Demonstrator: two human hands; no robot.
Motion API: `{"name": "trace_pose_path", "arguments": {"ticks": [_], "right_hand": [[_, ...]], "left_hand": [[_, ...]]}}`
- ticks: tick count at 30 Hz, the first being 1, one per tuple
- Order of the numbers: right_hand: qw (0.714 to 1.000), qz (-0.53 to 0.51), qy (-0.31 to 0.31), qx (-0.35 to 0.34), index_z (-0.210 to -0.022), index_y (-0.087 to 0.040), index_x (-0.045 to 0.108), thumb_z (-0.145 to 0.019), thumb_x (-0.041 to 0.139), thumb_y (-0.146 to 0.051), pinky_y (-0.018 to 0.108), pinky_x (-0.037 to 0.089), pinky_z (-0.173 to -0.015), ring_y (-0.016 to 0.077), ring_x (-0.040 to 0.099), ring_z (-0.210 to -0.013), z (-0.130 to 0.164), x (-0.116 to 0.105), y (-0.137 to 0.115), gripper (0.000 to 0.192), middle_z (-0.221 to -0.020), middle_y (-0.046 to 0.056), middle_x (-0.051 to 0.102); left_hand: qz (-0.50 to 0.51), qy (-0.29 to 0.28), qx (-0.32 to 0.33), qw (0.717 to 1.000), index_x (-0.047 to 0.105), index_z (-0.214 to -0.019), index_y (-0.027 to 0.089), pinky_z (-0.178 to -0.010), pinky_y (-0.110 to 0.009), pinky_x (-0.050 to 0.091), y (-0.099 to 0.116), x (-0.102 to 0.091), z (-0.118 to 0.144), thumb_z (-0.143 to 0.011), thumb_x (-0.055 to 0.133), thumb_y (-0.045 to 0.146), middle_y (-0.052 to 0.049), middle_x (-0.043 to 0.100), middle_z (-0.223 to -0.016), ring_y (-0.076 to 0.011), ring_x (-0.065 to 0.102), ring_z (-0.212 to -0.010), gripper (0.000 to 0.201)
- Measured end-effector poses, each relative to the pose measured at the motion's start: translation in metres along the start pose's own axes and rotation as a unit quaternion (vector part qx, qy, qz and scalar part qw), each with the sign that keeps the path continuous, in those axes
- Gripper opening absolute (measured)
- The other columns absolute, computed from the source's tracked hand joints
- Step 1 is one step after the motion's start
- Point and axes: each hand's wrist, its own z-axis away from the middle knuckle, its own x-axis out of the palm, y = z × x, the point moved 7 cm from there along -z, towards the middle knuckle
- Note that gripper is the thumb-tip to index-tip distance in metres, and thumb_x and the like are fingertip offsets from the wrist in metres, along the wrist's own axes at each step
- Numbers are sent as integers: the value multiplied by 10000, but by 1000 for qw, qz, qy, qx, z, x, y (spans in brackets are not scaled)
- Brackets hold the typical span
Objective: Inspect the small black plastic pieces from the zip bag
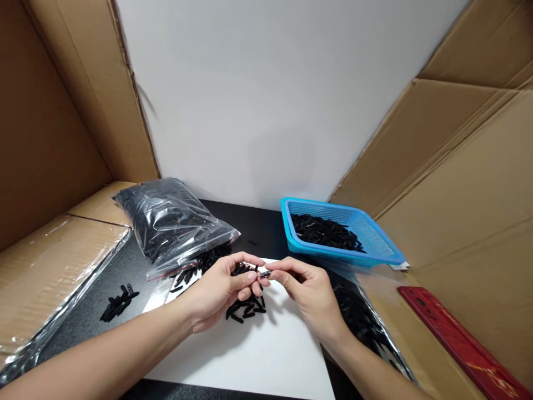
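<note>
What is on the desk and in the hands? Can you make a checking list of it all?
Surface: black tabletop with a white sheet under the hands.
Job's things: small black piece pinched between both hands; loose black pieces on the sheet; clear bag of them, mouth open, some spilled out; blue basket holding more.
Clutter: small black pile at left; second plastic bag at right; red strip.
Grippers: left hand and right hand are both closed on the piece.
Cables: nothing seen.
Surroundings: cardboard walls, white wall.
</note>
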Motion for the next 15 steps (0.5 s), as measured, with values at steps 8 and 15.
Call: {"name": "trace_pose_path", "arguments": {"ticks": [8, 15], "right_hand": [[959, -235, -66, 144, -725, -193, 533, -817, 657, -496, 185, 114, -383, 48, 227, -414, -1, 14, 14, 340, -647, -6, 599], [987, -74, -99, 102, -792, -180, 642, -746, 734, -529, 220, 136, -418, 72, 225, -440, 3, 16, 10, 364, -496, -85, 371]], "left_hand": [[-25, 16, -2, 1000, 594, -785, 143, -528, -210, 279, -1, -1, -1, -671, 831, 279, -47, 695, -727, -87, 543, -598, 296], [-44, 7, -7, 999, 585, -719, 145, -546, -197, 286, -3, 0, 0, -650, 838, 291, -27, 684, -688, -68, 510, -549, 300]]}}
